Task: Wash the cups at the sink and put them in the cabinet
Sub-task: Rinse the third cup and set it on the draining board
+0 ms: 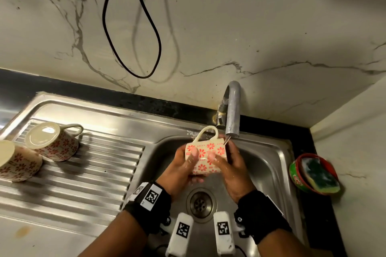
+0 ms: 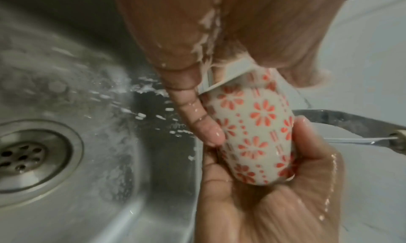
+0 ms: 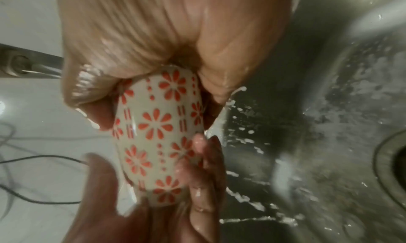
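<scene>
With both the left hand [image 1: 183, 165] and right hand [image 1: 231, 165] in a wet grip around the flowered cup [image 1: 205, 157] under the tap [image 1: 231, 110], it could slip and chip in the sink [image 1: 269, 165].

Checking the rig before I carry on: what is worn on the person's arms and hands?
Both hands, left hand and right hand, are bare and wet. Each wrist carries a black strap with white blocks bearing black-and-white square tag markers. No sleeves show on the forearms.

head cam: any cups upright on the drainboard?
No: both cups on the drainboard lie tilted with their bases showing.
</scene>
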